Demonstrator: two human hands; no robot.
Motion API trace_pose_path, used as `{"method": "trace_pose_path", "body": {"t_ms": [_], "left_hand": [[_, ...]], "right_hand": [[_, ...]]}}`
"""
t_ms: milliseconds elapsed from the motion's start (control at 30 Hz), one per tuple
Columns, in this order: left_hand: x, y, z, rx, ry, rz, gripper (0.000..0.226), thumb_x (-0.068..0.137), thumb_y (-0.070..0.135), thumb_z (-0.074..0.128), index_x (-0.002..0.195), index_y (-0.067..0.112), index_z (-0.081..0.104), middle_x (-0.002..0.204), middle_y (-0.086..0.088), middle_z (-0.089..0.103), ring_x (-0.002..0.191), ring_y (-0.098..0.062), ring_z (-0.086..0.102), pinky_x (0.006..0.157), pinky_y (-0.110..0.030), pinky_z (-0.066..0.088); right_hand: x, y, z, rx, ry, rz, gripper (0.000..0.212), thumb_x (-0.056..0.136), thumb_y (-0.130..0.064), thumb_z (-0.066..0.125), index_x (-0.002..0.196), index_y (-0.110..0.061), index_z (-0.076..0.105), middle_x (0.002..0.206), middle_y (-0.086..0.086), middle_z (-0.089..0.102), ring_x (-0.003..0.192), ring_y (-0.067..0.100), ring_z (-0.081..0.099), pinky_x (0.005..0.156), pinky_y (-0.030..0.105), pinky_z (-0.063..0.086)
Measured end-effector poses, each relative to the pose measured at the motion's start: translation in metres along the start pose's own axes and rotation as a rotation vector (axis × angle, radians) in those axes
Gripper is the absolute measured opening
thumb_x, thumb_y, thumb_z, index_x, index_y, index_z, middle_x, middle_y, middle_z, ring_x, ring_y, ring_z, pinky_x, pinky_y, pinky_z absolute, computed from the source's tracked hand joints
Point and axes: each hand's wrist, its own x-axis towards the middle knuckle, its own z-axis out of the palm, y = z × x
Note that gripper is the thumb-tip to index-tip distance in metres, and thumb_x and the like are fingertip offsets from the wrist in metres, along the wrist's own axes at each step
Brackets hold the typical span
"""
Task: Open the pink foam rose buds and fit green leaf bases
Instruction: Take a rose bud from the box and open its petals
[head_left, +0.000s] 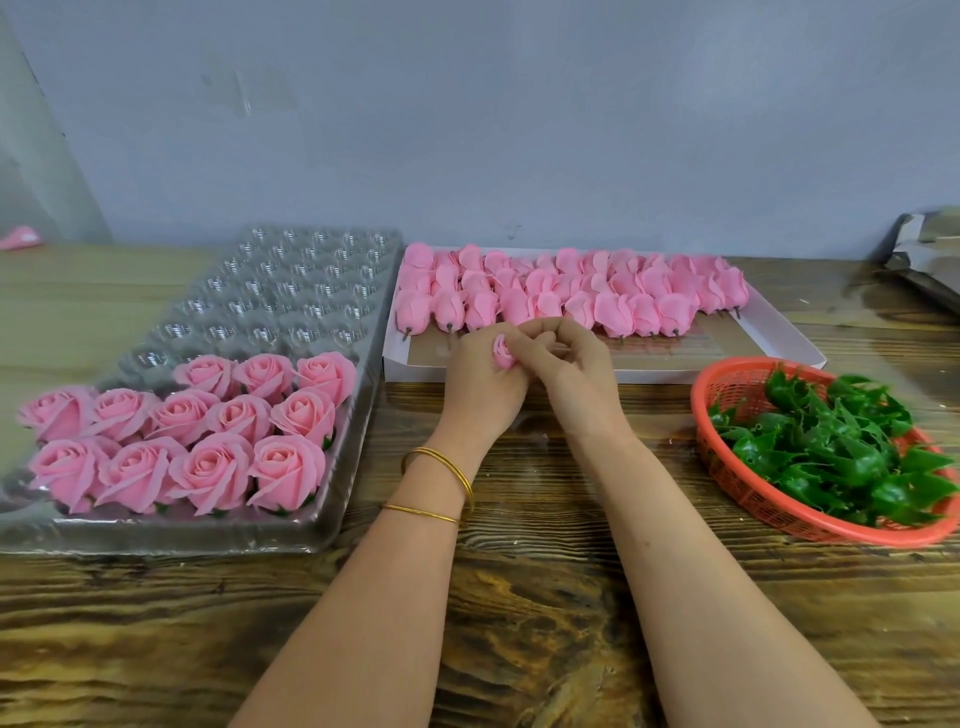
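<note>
Head view: by the table's left edge, a clear tray holds opened roses. Mid-table, the left hand curls round a pink bud, the right hand pinching its petals. By the right edge, a basket holds leaf bases.

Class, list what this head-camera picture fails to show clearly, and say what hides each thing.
All in the head view:
1. Pink foam rose bud: mostly covered by curled fingers of the left hand and right hand; its underside is hidden.
2. Round orange plastic basket of green leaf bases: cut by the right edge.
3. Silvery foil-like object: cut off at right, unidentifiable.
4. Small pink object, far left: blurred.
</note>
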Motion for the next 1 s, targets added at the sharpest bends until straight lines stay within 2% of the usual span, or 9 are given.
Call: {"method": "trace_pose_path", "body": {"t_ms": [167, 367, 467, 567, 667, 733, 833, 933, 1000], "left_hand": [[0.001, -0.002, 0.000, 0.008, -0.015, -0.042, 0.023, 0.091, 0.019, 0.065, 0.072, 0.031, 0.067, 0.079, -0.006, 0.073, 0.073, -0.017, 0.066, 0.065, -0.028, 0.051], [-0.001, -0.003, 0.000, -0.031, -0.028, -0.078, 0.019, 0.092, 0.020, 0.065, 0.076, 0.015, 0.072, 0.067, 0.013, 0.066, 0.064, 0.000, 0.060, 0.060, -0.014, 0.046], [0.000, -0.003, 0.000, 0.017, 0.007, -0.075, 0.034, 0.092, 0.020, 0.065, 0.060, 0.029, 0.058, 0.053, 0.016, 0.058, 0.055, 0.008, 0.054, 0.052, -0.006, 0.038], [0.004, -0.004, 0.000, 0.128, 0.024, -0.048, 0.042, 0.095, 0.019, 0.058, 0.055, 0.025, 0.048, 0.053, 0.010, 0.049, 0.049, 0.001, 0.048, 0.047, -0.011, 0.034], [0.007, -0.005, -0.001, 0.187, 0.064, -0.020, 0.047, 0.096, 0.027, 0.057, 0.052, 0.014, 0.046, 0.050, 0.002, 0.043, 0.046, -0.008, 0.036, 0.045, -0.015, 0.028], [0.007, -0.005, -0.001, 0.109, 0.128, 0.011, 0.048, 0.094, 0.027, 0.061, 0.054, 0.003, 0.051, 0.052, -0.008, 0.047, 0.048, -0.010, 0.036, 0.047, -0.017, 0.028], [0.006, -0.004, 0.000, -0.049, 0.199, 0.007, 0.045, 0.091, 0.019, 0.065, 0.058, -0.008, 0.050, 0.055, -0.020, 0.047, 0.052, -0.015, 0.038, 0.051, -0.033, 0.033], [0.005, -0.004, 0.002, -0.147, 0.186, -0.059, 0.043, 0.091, 0.017, 0.065, 0.056, -0.001, 0.048, 0.051, -0.004, 0.046, 0.050, -0.012, 0.042, 0.049, -0.027, 0.035], [0.004, -0.005, 0.003, -0.234, 0.163, -0.115, 0.036, 0.092, 0.017, 0.064, 0.058, 0.008, 0.054, 0.047, 0.009, 0.051, 0.047, -0.004, 0.050, 0.048, -0.018, 0.042]], "right_hand": [[-0.002, -0.002, 0.001, -0.012, -0.006, -0.022, 0.022, 0.083, -0.011, 0.075, 0.100, 0.000, 0.067, 0.102, 0.028, 0.067, 0.097, 0.035, 0.065, 0.082, 0.043, 0.055], [-0.002, -0.001, 0.001, -0.047, -0.007, -0.029, 0.018, 0.082, -0.015, 0.077, 0.096, -0.006, 0.068, 0.096, 0.021, 0.070, 0.094, 0.031, 0.067, 0.075, 0.041, 0.058], [0.000, 0.003, 0.000, -0.051, 0.022, -0.046, 0.020, 0.081, -0.018, 0.079, 0.095, -0.007, 0.070, 0.093, 0.016, 0.071, 0.094, 0.027, 0.067, 0.079, 0.038, 0.057], [0.002, 0.005, 0.000, 0.007, 0.033, -0.068, 0.014, 0.089, -0.020, 0.070, 0.084, -0.007, 0.069, 0.080, 0.007, 0.068, 0.082, 0.021, 0.065, 0.075, 0.034, 0.055], [0.005, 0.007, 0.000, 0.108, 0.065, -0.020, 0.028, 0.098, -0.015, 0.053, 0.074, -0.010, 0.065, 0.072, 0.004, 0.063, 0.077, 0.018, 0.060, 0.077, 0.038, 0.052], [0.007, 0.006, -0.001, 0.136, 0.065, 0.005, 0.027, 0.095, -0.002, 0.048, 0.077, -0.010, 0.066, 0.075, 0.006, 0.063, 0.077, 0.020, 0.060, 0.080, 0.042, 0.051], [0.006, 0.006, -0.001, 0.045, 0.000, -0.038, 0.026, 0.083, 0.015, 0.050, 0.084, -0.006, 0.066, 0.078, 0.008, 0.065, 0.078, 0.018, 0.062, 0.078, 0.035, 0.054], [0.002, 0.007, -0.001, -0.050, -0.120, -0.092, 0.028, 0.077, 0.020, 0.058, 0.092, -0.003, 0.065, 0.076, 0.006, 0.066, 0.071, 0.013, 0.062, 0.069, 0.034, 0.056], [0.001, 0.008, 0.000, -0.060, -0.197, -0.107, 0.036, 0.074, 0.020, 0.062, 0.096, -0.008, 0.065, 0.084, 0.006, 0.067, 0.080, 0.016, 0.063, 0.075, 0.036, 0.057]]}}
